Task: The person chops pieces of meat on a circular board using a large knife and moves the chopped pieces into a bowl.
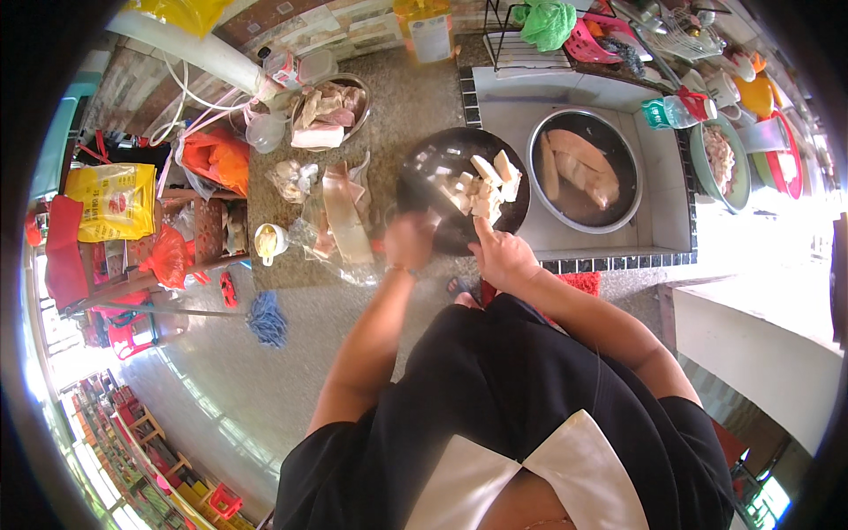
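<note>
A round dark board lies at the counter's edge, bearing pale diced pieces and thicker strips, apparently fatty meat. My left hand, blurred, is closed at the board's left edge around what looks like a knife handle; its greyish blade is hard to make out against the glossy board. My right hand is at the near right of the board, its index fingertip against the near pieces and its thumb a little apart. Left of the board, flat strips of rind lie partly on clear plastic.
A steel bowl of meat stands at the back left; a white cup is near the counter's left end. In the tiled sink, a metal basin holds meat in liquid. A green bowl stands beyond it.
</note>
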